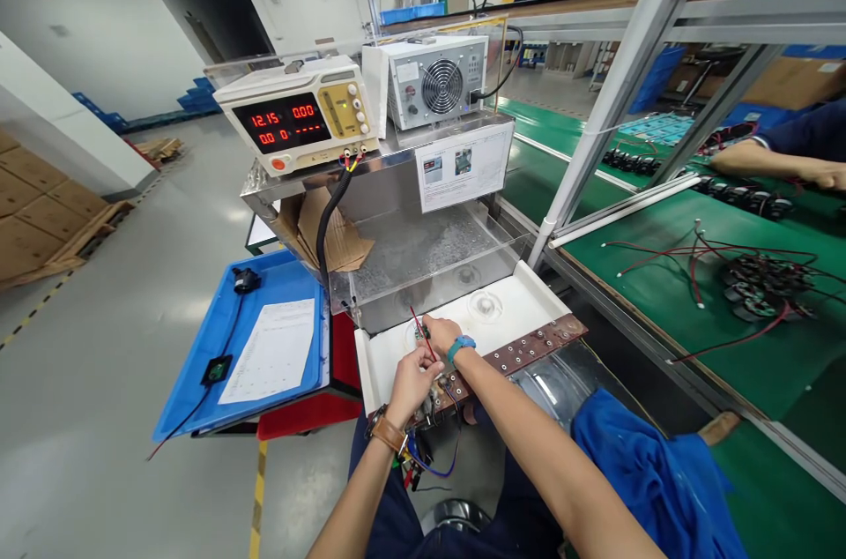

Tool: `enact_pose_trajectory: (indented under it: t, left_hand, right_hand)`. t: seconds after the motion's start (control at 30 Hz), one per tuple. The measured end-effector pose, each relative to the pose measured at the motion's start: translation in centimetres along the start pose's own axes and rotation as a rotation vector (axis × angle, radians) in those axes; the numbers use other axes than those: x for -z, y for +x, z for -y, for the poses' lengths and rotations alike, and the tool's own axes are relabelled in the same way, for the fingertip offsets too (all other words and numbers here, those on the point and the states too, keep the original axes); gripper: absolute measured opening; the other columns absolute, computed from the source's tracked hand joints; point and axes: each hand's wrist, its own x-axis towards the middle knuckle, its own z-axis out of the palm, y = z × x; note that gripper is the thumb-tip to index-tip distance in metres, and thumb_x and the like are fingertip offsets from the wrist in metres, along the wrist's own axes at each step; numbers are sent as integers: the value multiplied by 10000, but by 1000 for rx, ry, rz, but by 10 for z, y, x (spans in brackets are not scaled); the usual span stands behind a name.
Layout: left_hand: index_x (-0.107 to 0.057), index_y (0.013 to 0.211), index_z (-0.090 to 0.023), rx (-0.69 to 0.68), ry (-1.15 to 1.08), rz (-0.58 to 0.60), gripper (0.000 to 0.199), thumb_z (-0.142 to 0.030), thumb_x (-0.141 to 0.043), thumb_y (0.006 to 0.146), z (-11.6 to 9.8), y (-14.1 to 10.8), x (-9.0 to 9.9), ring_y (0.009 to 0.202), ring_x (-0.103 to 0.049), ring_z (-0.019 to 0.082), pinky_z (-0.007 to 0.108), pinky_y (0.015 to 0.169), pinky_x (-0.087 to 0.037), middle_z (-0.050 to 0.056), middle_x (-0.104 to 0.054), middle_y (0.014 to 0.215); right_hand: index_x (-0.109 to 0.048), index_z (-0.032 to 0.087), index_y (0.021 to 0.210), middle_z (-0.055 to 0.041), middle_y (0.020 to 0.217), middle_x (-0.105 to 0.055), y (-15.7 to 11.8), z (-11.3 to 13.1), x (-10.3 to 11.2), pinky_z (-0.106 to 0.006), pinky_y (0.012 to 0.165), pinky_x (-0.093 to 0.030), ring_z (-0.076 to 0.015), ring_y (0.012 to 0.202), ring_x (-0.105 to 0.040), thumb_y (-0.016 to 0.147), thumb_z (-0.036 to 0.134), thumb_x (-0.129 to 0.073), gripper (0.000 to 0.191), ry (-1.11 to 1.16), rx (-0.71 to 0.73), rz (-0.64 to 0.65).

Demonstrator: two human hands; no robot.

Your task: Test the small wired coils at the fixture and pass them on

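Both my hands are close together over the front edge of a white tray (522,294). My left hand (413,380), with a brown watch strap at the wrist, is closed in a pinch on a thin red wire (423,331). Just above and to its right, my right hand (441,336), with a teal band, is closed on a small part that its fingers mostly hide. A brown strip with metal studs (529,350) runs along the tray's front edge. Wires and clips (416,458) hang below my left hand.
A power supply (297,114) and a grey fan unit (436,83) stand on a metal shelf ahead. At left, a blue tray (191,383) holds paper and a black part. Green benches with wired parts and another person's arm (773,160) are at right.
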Motion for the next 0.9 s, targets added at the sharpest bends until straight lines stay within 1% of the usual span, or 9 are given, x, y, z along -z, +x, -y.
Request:
enact_pose_trajectory:
  t: [0.27, 0.4, 0.7, 0.9]
  left_hand:
    - [-583, 672, -206, 15, -18, 4, 167, -352, -655, 709, -2, 0, -2, 677, -581, 175, 274, 687, -429, -2, -629, 659]
    - [-593, 688, -205, 28, -29, -3, 146, -333, -661, 704, -3, -1, -2, 663, -585, 180, 285, 690, -435, -6, -628, 638]
    - [-565, 633, -209, 38, -32, -44, 102, -270, -643, 656, -9, -4, -2, 631, -572, 187, 292, 658, -415, -4, -606, 603]
    - [-544, 609, -217, 29, -14, -74, 127, -287, -646, 638, -9, -3, -2, 622, -564, 201, 305, 641, -408, 7, -603, 587]
  right_hand:
    - [-571, 219, 1167, -103, 1029, -723, 1, -1, -1, -289, 724, -403, -256, 970, -675, 855, 435, -617, 382, -4, 5, -1]
    - [-576, 227, 1158, -96, 1028, -725, 1, 1, -1, -286, 735, -404, -247, 970, -677, 858, 428, -615, 363, 4, -2, -9]
    - [-598, 229, 1137, -106, 1018, -736, -5, 8, 1, -300, 738, -423, -275, 978, -688, 817, 362, -629, 348, 35, -4, -35]
    - [-625, 210, 1121, -128, 1055, -733, -1, 10, -2, -313, 765, -445, -288, 1001, -687, 790, 330, -640, 353, 37, 27, -84]
